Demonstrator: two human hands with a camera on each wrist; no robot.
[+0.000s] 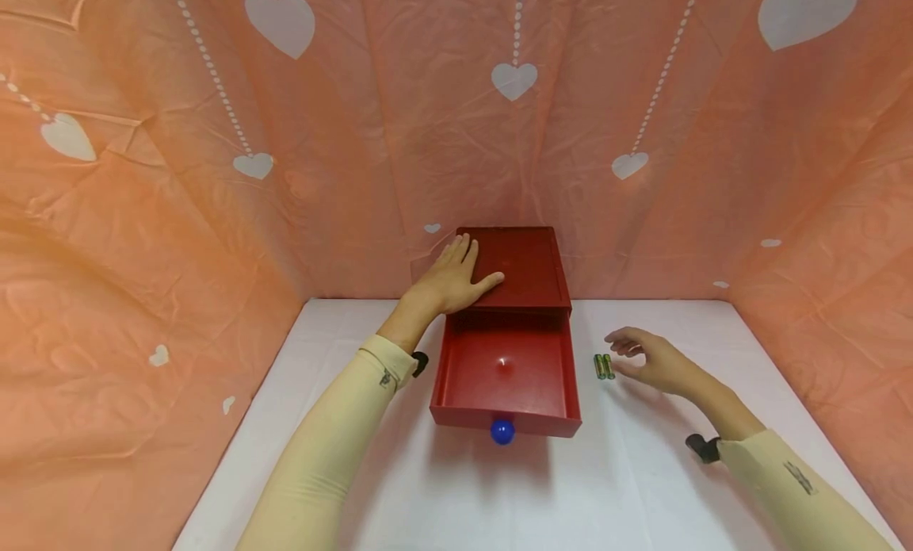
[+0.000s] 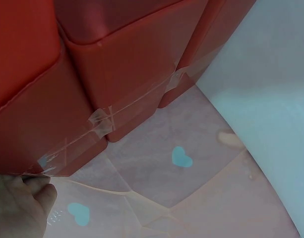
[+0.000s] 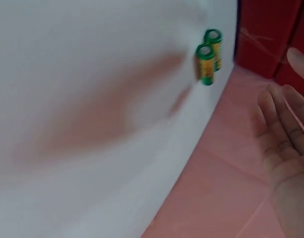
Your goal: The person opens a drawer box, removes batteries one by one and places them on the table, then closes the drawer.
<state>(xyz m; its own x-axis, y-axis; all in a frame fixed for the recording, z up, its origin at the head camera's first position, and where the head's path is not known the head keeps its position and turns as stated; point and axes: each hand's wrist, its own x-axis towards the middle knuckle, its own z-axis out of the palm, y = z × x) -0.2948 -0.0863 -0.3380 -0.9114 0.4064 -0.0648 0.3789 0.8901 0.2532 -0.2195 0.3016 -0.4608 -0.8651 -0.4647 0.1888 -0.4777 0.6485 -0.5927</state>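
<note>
A red drawer box (image 1: 517, 265) stands at the back of the white table, its drawer (image 1: 464, 376) pulled out toward me and a blue round knob (image 1: 502, 432) on the front. On the top left of the box rests my left hand (image 1: 452, 283), fingers straight and spread. Two green and yellow batteries (image 1: 604, 366) lie side by side on the table, right of the drawer. Just right of them hovers my right hand (image 1: 659, 362), fingers loosely bent and holding nothing. The right wrist view shows the batteries (image 3: 206, 64) apart from that hand (image 3: 290, 139).
A white cloth (image 1: 620, 487) covers the table. Pink-orange curtains (image 1: 342, 139) with white hearts hang at the back and both sides, close behind the box. Clear tape (image 2: 102, 121) runs along the red box in the left wrist view.
</note>
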